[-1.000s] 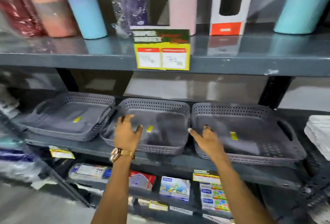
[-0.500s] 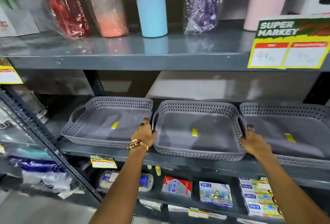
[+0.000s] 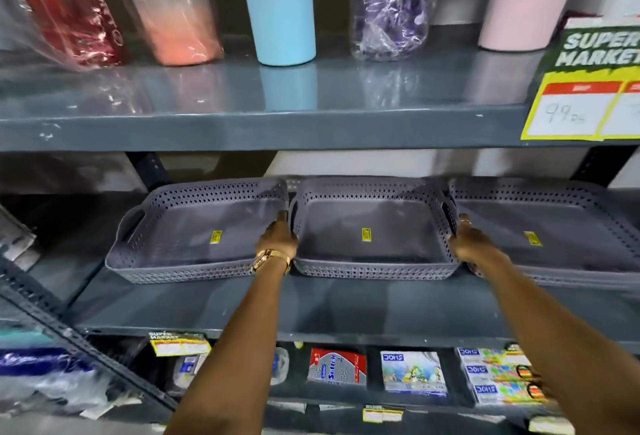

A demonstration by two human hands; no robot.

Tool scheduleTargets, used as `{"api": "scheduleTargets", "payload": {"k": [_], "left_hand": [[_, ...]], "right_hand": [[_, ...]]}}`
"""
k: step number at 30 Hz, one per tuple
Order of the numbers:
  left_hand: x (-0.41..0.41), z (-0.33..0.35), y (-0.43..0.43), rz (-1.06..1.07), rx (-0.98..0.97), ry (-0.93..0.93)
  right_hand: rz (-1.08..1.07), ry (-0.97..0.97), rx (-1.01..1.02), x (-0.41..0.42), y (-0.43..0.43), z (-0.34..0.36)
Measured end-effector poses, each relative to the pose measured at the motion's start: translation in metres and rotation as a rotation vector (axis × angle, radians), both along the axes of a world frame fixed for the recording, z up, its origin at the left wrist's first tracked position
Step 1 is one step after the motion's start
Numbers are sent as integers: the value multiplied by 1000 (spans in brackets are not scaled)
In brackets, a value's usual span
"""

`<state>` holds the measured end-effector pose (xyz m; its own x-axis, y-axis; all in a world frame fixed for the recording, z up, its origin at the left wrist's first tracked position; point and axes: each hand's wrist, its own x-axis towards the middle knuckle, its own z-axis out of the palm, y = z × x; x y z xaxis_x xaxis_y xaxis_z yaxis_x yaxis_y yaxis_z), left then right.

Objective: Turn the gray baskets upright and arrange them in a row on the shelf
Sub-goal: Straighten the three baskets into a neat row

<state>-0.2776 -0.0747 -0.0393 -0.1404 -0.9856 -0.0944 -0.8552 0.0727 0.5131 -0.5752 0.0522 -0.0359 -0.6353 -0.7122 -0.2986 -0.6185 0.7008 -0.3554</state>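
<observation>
Three gray perforated baskets stand upright side by side on the middle shelf (image 3: 346, 310). The middle basket (image 3: 370, 272) is held at both ends: my left hand (image 3: 278, 239) grips its left handle and my right hand (image 3: 469, 244) grips its right handle. The left basket (image 3: 194, 226) touches the middle one at its right rim. The right basket (image 3: 554, 226) runs off the frame's right edge. Each basket has a small yellow sticker on its floor.
Tall tumblers, such as a blue one (image 3: 280, 5), stand on the upper shelf, some wrapped in plastic. A yellow price sign (image 3: 585, 88) hangs on that shelf's edge at right. Packaged goods (image 3: 412, 370) fill the lower shelf. A slanted metal rack (image 3: 52, 323) stands at left.
My hands moved from the basket floors to the middle basket's two handles. The view shifted, and the baskets now sit farther back on the shelf and closer together.
</observation>
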Motion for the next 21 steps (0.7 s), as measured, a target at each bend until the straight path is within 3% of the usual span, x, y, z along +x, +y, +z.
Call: {"api": "scheduleTargets", "payload": {"k": [6, 14, 21], "left_hand": [[6, -5, 5, -4, -34, -35], [33, -7, 56, -41, -78, -129], [45, -7, 88, -27, -105, -111]], "right_hand": [[-8, 16, -49, -3, 1, -11], [7, 97, -165, 14, 64, -21], [-6, 134, -141, 23, 96, -20]]}}
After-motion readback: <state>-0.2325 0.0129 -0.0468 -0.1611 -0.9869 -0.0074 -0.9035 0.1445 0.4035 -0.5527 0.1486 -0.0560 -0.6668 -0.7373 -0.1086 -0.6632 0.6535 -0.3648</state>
